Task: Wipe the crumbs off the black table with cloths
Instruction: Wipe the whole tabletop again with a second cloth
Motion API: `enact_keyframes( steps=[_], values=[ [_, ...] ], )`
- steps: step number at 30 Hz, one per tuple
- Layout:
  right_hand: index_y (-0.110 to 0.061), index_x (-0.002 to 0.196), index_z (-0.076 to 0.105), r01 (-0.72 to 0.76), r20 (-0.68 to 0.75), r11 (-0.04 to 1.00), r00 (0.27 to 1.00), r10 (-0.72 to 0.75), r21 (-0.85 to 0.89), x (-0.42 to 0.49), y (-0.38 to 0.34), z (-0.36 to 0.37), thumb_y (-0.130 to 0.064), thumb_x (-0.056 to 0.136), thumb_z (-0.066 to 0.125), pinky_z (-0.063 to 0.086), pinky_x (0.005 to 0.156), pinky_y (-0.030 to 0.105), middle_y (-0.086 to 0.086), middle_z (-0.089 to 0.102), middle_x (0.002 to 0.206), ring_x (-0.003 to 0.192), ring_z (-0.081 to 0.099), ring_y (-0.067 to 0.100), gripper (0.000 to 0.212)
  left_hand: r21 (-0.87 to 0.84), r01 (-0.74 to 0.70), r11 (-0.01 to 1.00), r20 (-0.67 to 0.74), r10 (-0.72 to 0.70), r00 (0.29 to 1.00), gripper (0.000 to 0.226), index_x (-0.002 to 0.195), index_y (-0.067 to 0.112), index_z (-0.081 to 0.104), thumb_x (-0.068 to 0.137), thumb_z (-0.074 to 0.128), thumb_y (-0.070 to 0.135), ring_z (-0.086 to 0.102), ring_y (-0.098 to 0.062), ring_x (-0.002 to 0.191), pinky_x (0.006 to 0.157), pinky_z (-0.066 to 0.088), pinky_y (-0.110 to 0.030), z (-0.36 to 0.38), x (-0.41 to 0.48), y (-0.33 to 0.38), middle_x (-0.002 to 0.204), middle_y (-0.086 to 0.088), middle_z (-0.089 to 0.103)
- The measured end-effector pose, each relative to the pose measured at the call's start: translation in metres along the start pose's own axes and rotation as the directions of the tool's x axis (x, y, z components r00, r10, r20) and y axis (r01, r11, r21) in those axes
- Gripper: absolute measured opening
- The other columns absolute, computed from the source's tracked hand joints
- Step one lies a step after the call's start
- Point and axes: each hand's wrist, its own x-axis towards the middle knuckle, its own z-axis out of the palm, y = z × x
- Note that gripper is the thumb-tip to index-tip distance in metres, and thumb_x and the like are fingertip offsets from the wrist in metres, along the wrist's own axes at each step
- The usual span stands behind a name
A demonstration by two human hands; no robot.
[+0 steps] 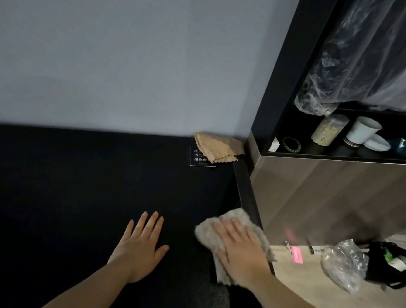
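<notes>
A cloth (234,217) lies at the black table's (73,180) right edge, under our right hand (240,249), pressed flat with straight fingers: mid-wipe, we judge. Our left hand (141,243) rests open on the table, empty. Crumbs too small to see; next, sweep them off the edge.

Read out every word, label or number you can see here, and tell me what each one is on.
"请勿": second line of the black sign card on the black table, rest hidden under the tan cloth.
"谢谢配": third line of that card, also cut off by the cloth.
Card's top line: too blurred to read.
Pink tag: print too blurred to read.
</notes>
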Motion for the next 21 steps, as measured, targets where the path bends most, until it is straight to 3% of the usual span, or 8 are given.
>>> enact_keyframes(
  steps=[2, 3, 7, 9, 13, 16, 18, 21],
  values=[
    [-0.025, 0.150, 0.002, -0.223, -0.099, 0.973, 0.969, 0.228, 0.055, 0.013, -0.006, 0.004, -0.054, 0.076, -0.009, -0.011, 0.112, 0.034, 0.000, 0.000, 0.158, 0.145, -0.007, 0.021, 0.080, 0.003, 0.001, 1.000, -0.012, -0.001, 1.000, 0.067, 0.142, 0.018, -0.023, 0.099, 0.016, 0.052, -0.025, -0.020, 0.141, 0.116, -0.010, -0.041, 0.002, -0.002, 0.000, 0.155, 0.000, -0.025],
    [-0.024, 0.150, 0.005, -0.274, -0.150, 0.957, 0.946, 0.286, 0.095, 0.014, -0.025, 0.006, -0.051, 0.081, -0.004, -0.009, 0.113, 0.037, 0.003, 0.002, 0.158, 0.145, -0.001, 0.025, 0.075, 0.002, 0.002, 1.000, -0.018, -0.002, 1.000, 0.068, 0.144, 0.018, -0.022, 0.099, 0.016, 0.052, -0.024, -0.020, 0.142, 0.117, -0.010, -0.041, 0.003, -0.002, 0.000, 0.155, 0.000, -0.025],
    [-0.024, 0.130, 0.055, -0.047, 0.032, 0.995, 0.999, 0.044, 0.084, -0.009, -0.071, 0.022, -0.046, 0.081, 0.036, 0.009, 0.110, 0.040, 0.003, 0.053, 0.136, 0.125, 0.049, 0.025, 0.057, 0.026, -0.007, 1.000, -0.031, 0.008, 0.999, 0.066, 0.141, 0.018, -0.024, 0.100, 0.015, 0.051, -0.024, -0.019, 0.142, 0.116, -0.010, -0.040, 0.004, -0.004, -0.001, 0.155, -0.001, -0.025],
    [-0.025, 0.136, 0.047, 0.011, 0.042, 1.000, 0.999, -0.010, -0.025, -0.012, -0.041, 0.018, -0.047, 0.081, 0.032, 0.012, 0.109, 0.038, 0.001, 0.047, 0.141, 0.131, 0.041, 0.022, 0.061, 0.020, -0.026, 0.999, -0.026, 0.026, 0.999, 0.067, 0.144, 0.018, -0.022, 0.100, 0.017, 0.051, -0.023, -0.019, 0.142, 0.115, -0.010, -0.039, 0.003, -0.004, -0.003, 0.155, -0.001, -0.024],
    [-0.024, 0.150, 0.000, -0.380, -0.098, 0.919, 0.916, 0.390, 0.106, -0.004, -0.004, 0.002, -0.054, 0.084, -0.001, -0.006, 0.115, 0.038, 0.001, -0.005, 0.157, 0.145, -0.002, 0.024, 0.072, -0.001, -0.039, 0.999, -0.004, 0.039, 0.999, 0.068, 0.147, 0.017, -0.018, 0.100, 0.018, 0.051, -0.023, -0.022, 0.142, 0.116, -0.008, -0.041, 0.001, -0.003, -0.004, 0.156, -0.002, -0.024],
    [-0.023, 0.145, 0.026, -0.352, -0.010, 0.910, 0.932, 0.363, 0.218, -0.015, -0.061, 0.014, -0.043, 0.086, 0.033, 0.008, 0.113, 0.043, 0.010, 0.039, 0.146, 0.135, 0.037, 0.031, 0.062, 0.005, -0.046, 0.999, 0.000, 0.046, 0.999, 0.068, 0.148, 0.017, -0.017, 0.100, 0.018, 0.050, -0.022, -0.022, 0.143, 0.118, -0.007, -0.042, 0.000, -0.005, -0.001, 0.156, -0.002, -0.023],
    [-0.026, 0.135, 0.043, -0.169, 0.014, 0.981, 0.986, 0.168, 0.097, -0.025, -0.078, 0.021, -0.048, 0.077, 0.035, 0.005, 0.110, 0.040, 0.004, 0.056, 0.133, 0.122, 0.053, 0.025, 0.062, 0.011, -0.065, 0.998, 0.007, 0.065, 0.998, 0.067, 0.148, 0.017, -0.016, 0.100, 0.019, 0.049, -0.021, -0.022, 0.143, 0.118, -0.006, -0.042, -0.002, -0.007, -0.003, 0.156, -0.002, -0.022],
    [-0.029, 0.147, 0.008, -0.155, 0.080, 0.988, 0.985, 0.153, 0.026, -0.030, -0.040, 0.001, -0.055, 0.075, 0.003, -0.013, 0.112, 0.034, 0.002, 0.011, 0.157, 0.144, 0.013, 0.022, 0.077, 0.017, -0.077, 0.997, 0.009, 0.077, 0.997, 0.068, 0.149, 0.018, -0.015, 0.100, 0.021, 0.049, -0.020, -0.022, 0.144, 0.118, -0.004, -0.041, -0.002, -0.010, -0.004, 0.157, -0.002, -0.021]
  ],
)
